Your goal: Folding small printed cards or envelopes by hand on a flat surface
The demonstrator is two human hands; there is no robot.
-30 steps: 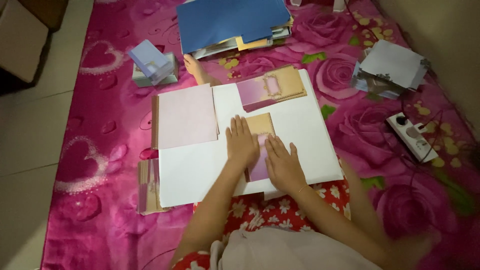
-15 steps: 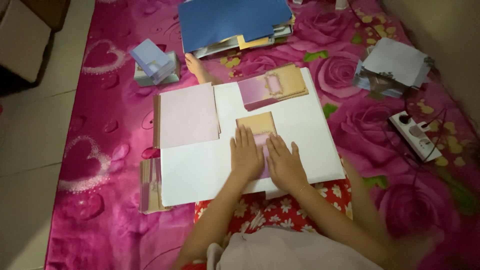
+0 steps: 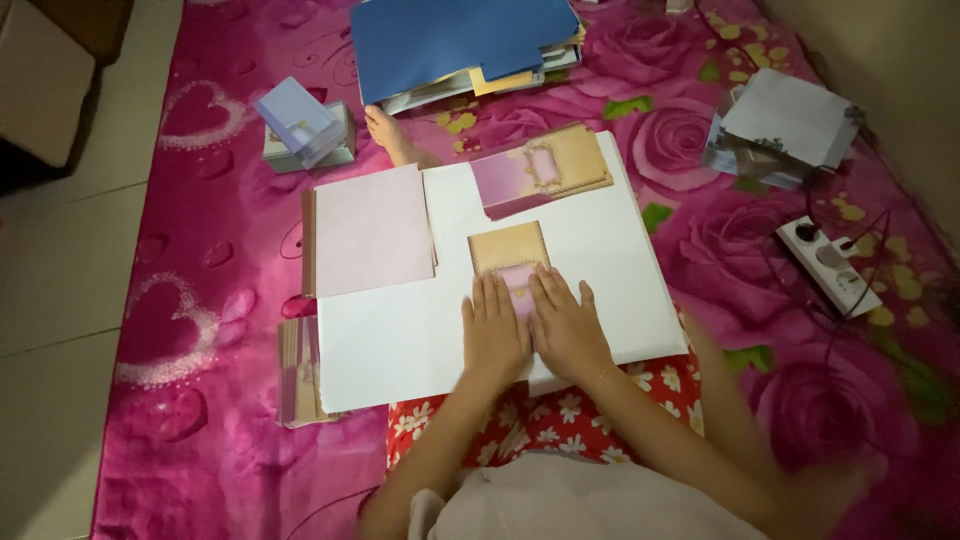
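Observation:
My left hand (image 3: 494,330) and my right hand (image 3: 566,325) lie flat, side by side, on a small gold-and-pink card (image 3: 510,255) that rests on a large white board (image 3: 400,330) across my lap. The hands cover the card's near half; its gold far end shows beyond my fingertips. A stack of similar gold-and-pink cards (image 3: 542,170) lies at the board's far edge. A pile of plain pale pink sheets (image 3: 370,230) sits on the board's left part.
A blue folder stack (image 3: 455,40) lies at the far side of the pink rose blanket (image 3: 220,400). Light blue envelopes (image 3: 300,125) far left, white envelopes (image 3: 785,125) far right, a power strip (image 3: 830,265) right. My bare foot (image 3: 385,135) shows beyond the board. More cards (image 3: 297,370) lie left.
Both hands have slid back toward me along the card, uncovering more of its gold far end. The camera has tilted slightly.

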